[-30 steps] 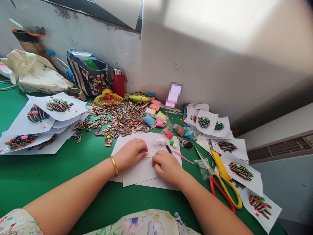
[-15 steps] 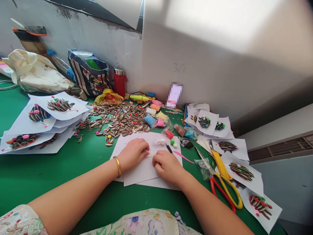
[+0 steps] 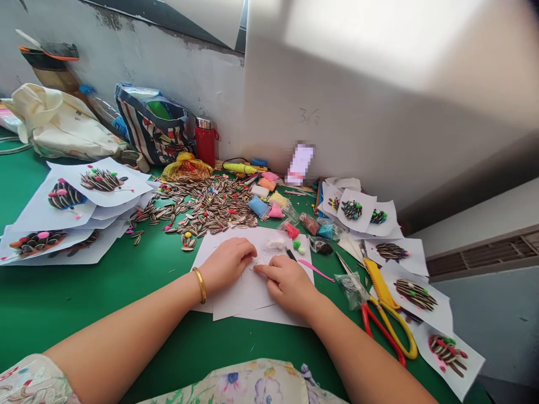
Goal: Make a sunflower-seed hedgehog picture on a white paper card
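White paper sheets (image 3: 236,306) lie under both hands, with a faint dotted drawing (image 3: 264,255) on the top one. My left hand (image 3: 231,261) rests on the left of the drawing, fingers bent together at the tips; what they pinch, if anything, is hidden. My right hand (image 3: 290,283) has its index finger stretched out, its tip touching the paper close to the left fingertips. The other fingers curl loosely. A thin pale strip, perhaps clay, shows partly at the fingertips. Beyond the right hand are a black pen (image 3: 290,254) and a pink modelling tool (image 3: 315,270).
Striped sunflower seeds (image 3: 219,202) are heaped behind the paper, beside bagged coloured clay (image 3: 258,206). Scissors (image 3: 387,314) and a yellow cutter (image 3: 381,286) lie right. Seed-hedgehog pictures (image 3: 105,182) are stacked left, more (image 3: 416,294) right. A red flask (image 3: 205,143) stands behind.
My right index finger has stretched out from its curl and reached left toward the left fingertips. My left hand shifted slightly right, then stayed nearly still.
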`<state>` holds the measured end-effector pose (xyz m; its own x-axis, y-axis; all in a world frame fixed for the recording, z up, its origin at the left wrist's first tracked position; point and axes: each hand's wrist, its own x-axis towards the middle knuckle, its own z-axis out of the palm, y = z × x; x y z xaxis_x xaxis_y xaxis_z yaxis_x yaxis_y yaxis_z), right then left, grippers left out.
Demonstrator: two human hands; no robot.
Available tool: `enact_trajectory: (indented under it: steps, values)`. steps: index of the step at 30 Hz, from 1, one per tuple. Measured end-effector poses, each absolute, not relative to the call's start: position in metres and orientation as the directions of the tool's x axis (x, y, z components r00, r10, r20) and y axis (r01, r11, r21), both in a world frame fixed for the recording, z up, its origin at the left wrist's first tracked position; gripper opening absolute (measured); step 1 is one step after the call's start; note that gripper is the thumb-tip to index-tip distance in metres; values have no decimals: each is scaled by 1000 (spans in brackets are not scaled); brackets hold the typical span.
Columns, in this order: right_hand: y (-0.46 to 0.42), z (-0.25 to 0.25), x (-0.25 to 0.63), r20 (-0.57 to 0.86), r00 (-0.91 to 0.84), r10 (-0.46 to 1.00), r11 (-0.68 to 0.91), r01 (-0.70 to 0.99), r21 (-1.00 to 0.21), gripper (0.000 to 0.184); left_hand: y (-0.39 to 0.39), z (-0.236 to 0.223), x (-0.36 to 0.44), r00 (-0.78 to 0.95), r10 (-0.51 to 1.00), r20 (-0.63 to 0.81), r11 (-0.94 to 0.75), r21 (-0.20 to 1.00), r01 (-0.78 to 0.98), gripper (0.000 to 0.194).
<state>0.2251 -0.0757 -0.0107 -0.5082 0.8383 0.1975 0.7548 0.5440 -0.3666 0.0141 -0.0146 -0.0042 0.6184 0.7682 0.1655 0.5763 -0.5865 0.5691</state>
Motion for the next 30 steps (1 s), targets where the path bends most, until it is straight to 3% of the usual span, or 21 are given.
enact_trajectory:
  steps: [14, 19, 25, 30]
  values:
    - [-75, -12, 225, 193, -500, 845, 535, 769, -350, 46, -15, -3, 14, 624, 761, 179, -599, 561, 571, 15]
    - [-74, -13, 227, 215, -462, 861, 508, 751, -422, 46, -15, -4, 14, 621, 760, 192, -606, 556, 569, 16]
    - [-74, -12, 226, 202, -487, 850, 526, 757, -388, 44, -14, -4, 14, 622, 759, 191, -605, 559, 567, 15]
    - [-73, -11, 227, 226, -423, 878, 479, 756, -446, 45, -15, -2, 15, 621, 763, 182, -599, 562, 571, 16]
